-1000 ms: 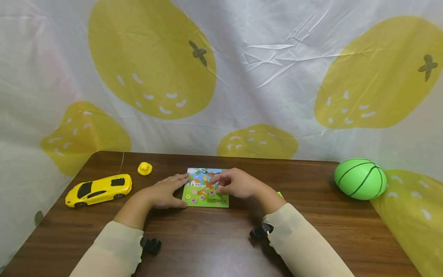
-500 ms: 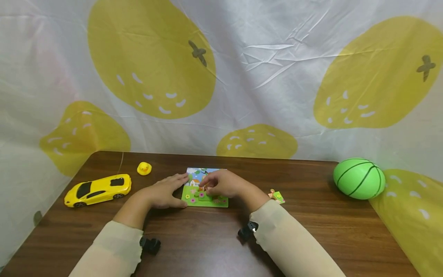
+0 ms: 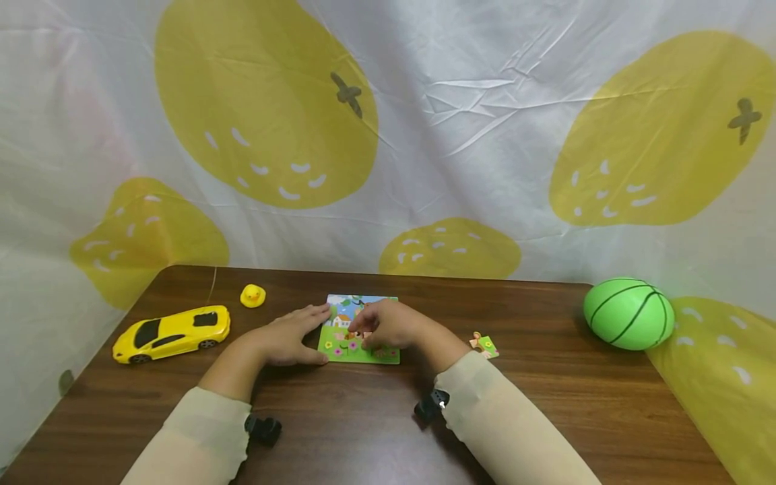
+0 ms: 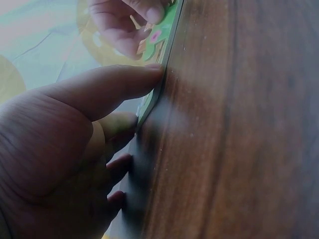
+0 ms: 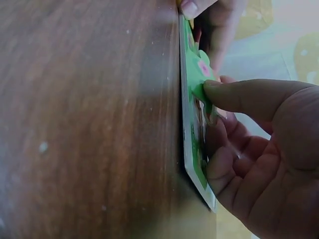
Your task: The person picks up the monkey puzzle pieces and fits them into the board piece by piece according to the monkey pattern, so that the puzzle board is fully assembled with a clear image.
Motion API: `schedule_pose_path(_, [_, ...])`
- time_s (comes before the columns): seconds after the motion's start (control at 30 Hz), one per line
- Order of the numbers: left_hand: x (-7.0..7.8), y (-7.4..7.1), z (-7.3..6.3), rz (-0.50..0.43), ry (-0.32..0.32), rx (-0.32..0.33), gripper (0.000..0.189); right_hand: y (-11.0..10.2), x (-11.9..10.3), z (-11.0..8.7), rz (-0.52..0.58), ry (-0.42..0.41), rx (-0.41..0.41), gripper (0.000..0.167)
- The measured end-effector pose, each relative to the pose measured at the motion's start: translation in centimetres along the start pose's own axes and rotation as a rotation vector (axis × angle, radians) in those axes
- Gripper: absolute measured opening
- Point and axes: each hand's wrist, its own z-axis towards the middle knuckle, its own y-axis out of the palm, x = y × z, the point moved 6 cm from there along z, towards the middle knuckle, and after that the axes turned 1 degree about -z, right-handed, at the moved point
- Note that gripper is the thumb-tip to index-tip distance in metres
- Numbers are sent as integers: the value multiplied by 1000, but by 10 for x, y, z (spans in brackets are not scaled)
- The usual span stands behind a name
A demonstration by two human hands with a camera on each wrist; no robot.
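A picture puzzle board [image 3: 332,355] with a house, sky and flowers lies flat on the wooden table. My left hand [image 3: 287,340] rests at its left side, fingers fairly straight. In the left wrist view the thumb and index fingertip touch the board's edge. My right hand [image 3: 393,325] is over the board's middle and pinches a green puzzle piece [image 5: 200,64] with a pink flower between thumb and fingers. In the right wrist view this piece stands slightly raised above the board. The right fingers hide part of the picture. Another puzzle piece [image 3: 487,345] lies loose right of the right wrist.
A yellow toy car [image 3: 172,335] and a small yellow rubber duck [image 3: 252,296] stand to the left. A green ball [image 3: 629,314] with black lines sits at the table's right edge. Behind the table hangs a white curtain [image 3: 418,175] with yellow fruit prints.
My right hand has moved left across the board with the puzzle piece and lowered slightly, uncovering the loose piece by the wrist. The left hand has stayed in place.
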Motion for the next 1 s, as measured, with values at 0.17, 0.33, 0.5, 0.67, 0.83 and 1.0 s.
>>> schedule_pose_path(0.17, [0,0,0,3,4,2,98,2,3,2,10,14,-11,28])
schedule_pose_path(0.33, [0,0,1,5,6,3,98,5,5,3,22,11,-34,28])
schedule_pose_path(0.5, [-1,0,1,3,-1,0,98,6,5,4,9,3,-54,31])
schedule_pose_path(0.67, [0,0,-1,-2,-7,-4,97,6,6,5,2,10,-61,33])
schedule_pose_path(0.83, [1,-1,-1,-6,-8,-5,97,6,4,4,-23,24,-71,34])
schedule_pose_path(1.0, [1,-1,-1,-5,-7,-3,98,6,3,3,-23,14,-83,34])
